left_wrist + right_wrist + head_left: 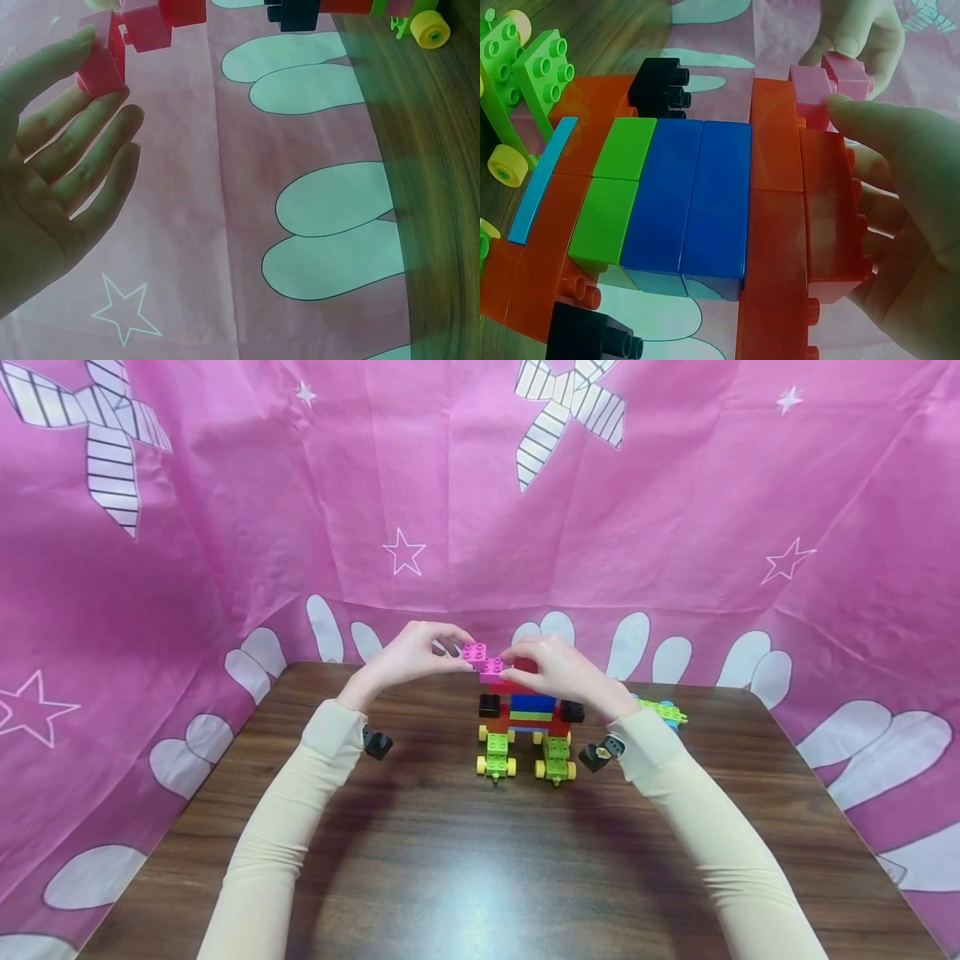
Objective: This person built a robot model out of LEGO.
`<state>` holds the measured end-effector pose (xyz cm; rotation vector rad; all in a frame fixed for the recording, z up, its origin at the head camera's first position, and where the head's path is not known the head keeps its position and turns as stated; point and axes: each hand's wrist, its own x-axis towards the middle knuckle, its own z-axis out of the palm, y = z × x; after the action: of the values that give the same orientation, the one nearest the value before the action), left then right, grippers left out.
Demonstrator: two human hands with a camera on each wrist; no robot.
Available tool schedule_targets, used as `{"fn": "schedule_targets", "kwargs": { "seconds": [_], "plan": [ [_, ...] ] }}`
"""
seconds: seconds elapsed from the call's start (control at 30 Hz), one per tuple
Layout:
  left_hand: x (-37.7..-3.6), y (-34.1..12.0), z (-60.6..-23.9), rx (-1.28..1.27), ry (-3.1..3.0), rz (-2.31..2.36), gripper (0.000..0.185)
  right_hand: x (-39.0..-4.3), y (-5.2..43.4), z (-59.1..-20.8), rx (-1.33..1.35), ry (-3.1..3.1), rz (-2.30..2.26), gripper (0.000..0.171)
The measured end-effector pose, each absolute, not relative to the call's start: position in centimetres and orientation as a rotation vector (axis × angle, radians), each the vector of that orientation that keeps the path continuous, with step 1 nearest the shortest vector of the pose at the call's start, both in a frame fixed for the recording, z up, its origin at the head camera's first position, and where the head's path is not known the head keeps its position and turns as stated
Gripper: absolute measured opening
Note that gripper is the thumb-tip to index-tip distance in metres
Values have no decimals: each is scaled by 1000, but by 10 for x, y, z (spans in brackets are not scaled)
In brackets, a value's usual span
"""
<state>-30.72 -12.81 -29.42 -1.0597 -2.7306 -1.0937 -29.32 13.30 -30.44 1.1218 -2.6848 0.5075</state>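
While your left hand [408, 656] pinches the pink brick [474, 652], your right hand [551, 670] grips the model [528, 714] top, pink brick touching it, on the table [450, 860].

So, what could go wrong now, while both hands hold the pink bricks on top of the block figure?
1. The figure stands on two small wheeled green feet, so a downward push could make it roll or tip.
2. The left hand holds a pink brick only at the fingertips; it might slip.
3. The right hand covers the top, so the studs may be misaligned unseen.
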Motion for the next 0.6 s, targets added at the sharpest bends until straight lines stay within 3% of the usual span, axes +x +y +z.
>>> {"fn": "schedule_targets", "kwargs": {
  "seconds": [0.6],
  "plan": [
    [-310,-126,-297,-1089,-2755,-1102,41,-294,132,-306,1122,-2679,503,33]
  ]
}}
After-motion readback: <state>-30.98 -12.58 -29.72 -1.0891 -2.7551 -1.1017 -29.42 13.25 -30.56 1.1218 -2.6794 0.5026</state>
